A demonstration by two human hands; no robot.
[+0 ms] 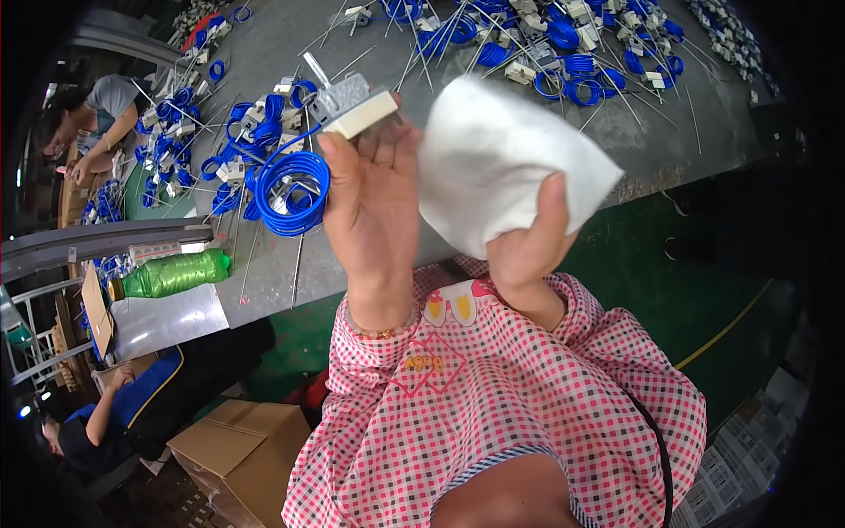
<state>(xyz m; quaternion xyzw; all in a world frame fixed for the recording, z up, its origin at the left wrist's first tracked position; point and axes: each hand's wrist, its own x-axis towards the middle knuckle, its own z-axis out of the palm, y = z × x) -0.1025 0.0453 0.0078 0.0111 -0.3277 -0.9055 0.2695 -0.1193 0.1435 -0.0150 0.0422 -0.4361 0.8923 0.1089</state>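
My left hand (377, 224) is raised over the table's near part, palm up, with its fingers closed around a capillary thermostat (356, 104). This part has a grey metal body, a cream-white base and a metal spindle pointing up and left. From it hangs a coil of blue tube (293, 195), beside my thumb, with a thin metal rod reaching down below. To the right, my right hand (528, 251) grips a white cloth (497, 145), thumb on top and the other fingers hidden beneath. The cloth spreads close beside the thermostat; whether they touch I cannot tell.
Several similar thermostats with blue coils (563, 40) lie heaped across the grey table (387, 66), thin rods sticking out. A green bottle (180, 275) lies at the left. Below it stands a cardboard box (242, 453). Two other people (110, 110) are at the left.
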